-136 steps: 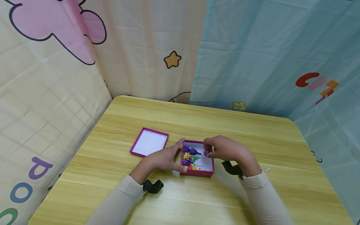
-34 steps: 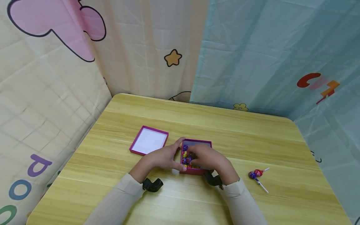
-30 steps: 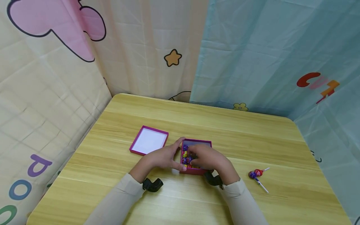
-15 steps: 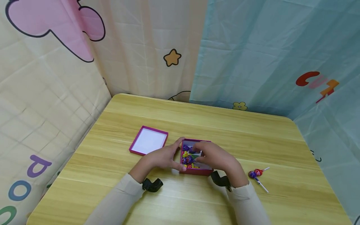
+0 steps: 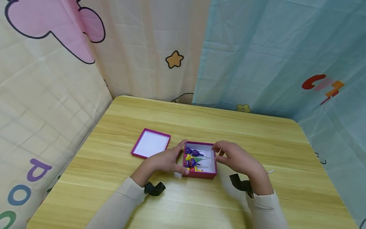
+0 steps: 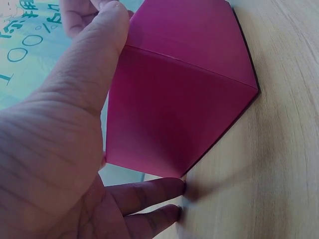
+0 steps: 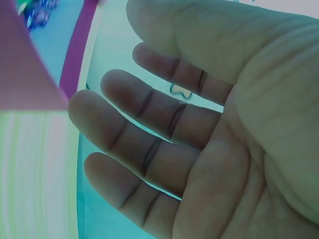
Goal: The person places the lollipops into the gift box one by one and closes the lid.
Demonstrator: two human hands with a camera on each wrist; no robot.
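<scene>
My left hand (image 5: 164, 161) holds the left side of a magenta box (image 5: 200, 174), thumb at the near corner and a fingertip at the far one. In the left wrist view, the thumb lies along the top edge of the box wall (image 6: 174, 104). Inside, wrapped lollipops (image 5: 196, 153) in purple, yellow and green lie in rows, heads to the left and sticks to the right. My right hand (image 5: 238, 157) is just over the box's right rim, its fingers loosely bent around nothing. The right wrist view shows its bare palm (image 7: 214, 164) beside the box wall (image 7: 25, 69).
To the left of the box lies its magenta lid (image 5: 151, 144), white inside facing up. A lollipop stick (image 5: 270, 171) shows past my right wrist, the rest hidden. Patterned curtains (image 5: 251, 57) stand behind the wooden table (image 5: 160, 114).
My right hand held a lollipop earlier, reached over the rows, then let go and drew back to the right rim. A purple lollipop now lies in the lower rows. My left hand stays put.
</scene>
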